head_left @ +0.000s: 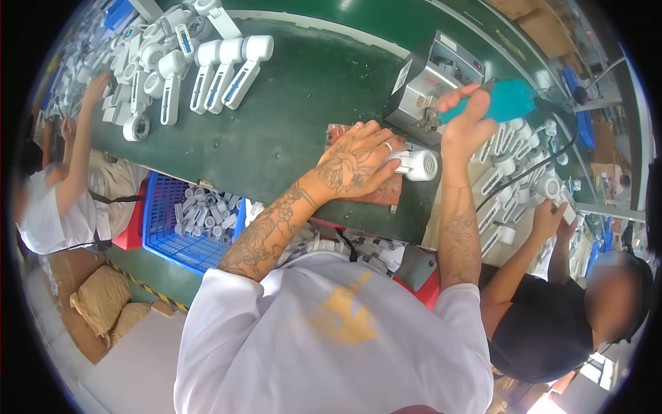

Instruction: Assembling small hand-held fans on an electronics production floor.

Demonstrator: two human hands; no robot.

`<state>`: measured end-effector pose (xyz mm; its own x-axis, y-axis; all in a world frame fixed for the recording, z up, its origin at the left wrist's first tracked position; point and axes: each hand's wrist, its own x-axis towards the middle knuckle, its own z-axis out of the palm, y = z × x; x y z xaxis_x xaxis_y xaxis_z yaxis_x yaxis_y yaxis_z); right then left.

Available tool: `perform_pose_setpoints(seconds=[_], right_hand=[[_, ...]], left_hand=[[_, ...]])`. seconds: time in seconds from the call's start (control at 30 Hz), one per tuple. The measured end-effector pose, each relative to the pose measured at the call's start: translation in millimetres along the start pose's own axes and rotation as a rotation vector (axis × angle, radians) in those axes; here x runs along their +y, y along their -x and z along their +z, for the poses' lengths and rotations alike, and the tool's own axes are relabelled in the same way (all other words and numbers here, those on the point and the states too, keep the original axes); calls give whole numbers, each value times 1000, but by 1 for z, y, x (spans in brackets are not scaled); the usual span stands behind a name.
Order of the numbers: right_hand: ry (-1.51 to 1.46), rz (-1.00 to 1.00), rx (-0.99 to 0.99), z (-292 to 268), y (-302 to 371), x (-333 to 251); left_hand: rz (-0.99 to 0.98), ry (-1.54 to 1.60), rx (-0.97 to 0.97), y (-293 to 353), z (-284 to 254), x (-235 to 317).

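Note:
My left hand (355,160) lies over a white handheld fan (420,165), its fingers closed round the handle and hiding most of it. The fan's round, grilled head sticks out to the right of the fingers. Under it is a worn red-brown pad (378,194) on the green table. Raised to the right, my right hand (470,129) grips a teal electric screwdriver (512,101) with a dark cord. The tool's tip is close to the front of a grey metal box-shaped machine (422,103), probably a screw feeder; whether they touch I cannot tell.
White fans (227,72) stand in a row at the far left beside a large heap. A blue basket (181,250) of white parts sits below the table edge. More fans (496,200) lie at right, where a co-worker (545,317) handles one. Another person (76,207) works at left.

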<state>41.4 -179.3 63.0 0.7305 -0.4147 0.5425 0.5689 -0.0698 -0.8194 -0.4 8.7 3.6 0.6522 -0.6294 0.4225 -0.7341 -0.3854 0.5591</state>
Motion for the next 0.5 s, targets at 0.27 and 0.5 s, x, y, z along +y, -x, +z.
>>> perform_pose_setpoints(seconds=[0.27, 0.5], right_hand=[[-60, 251, 5, -11, 37, -37], [-103, 189, -79, -14, 65, -52]], left_hand=[[4, 9, 5, -2, -4, -1], [-36, 18, -73, -3, -10, 3]])
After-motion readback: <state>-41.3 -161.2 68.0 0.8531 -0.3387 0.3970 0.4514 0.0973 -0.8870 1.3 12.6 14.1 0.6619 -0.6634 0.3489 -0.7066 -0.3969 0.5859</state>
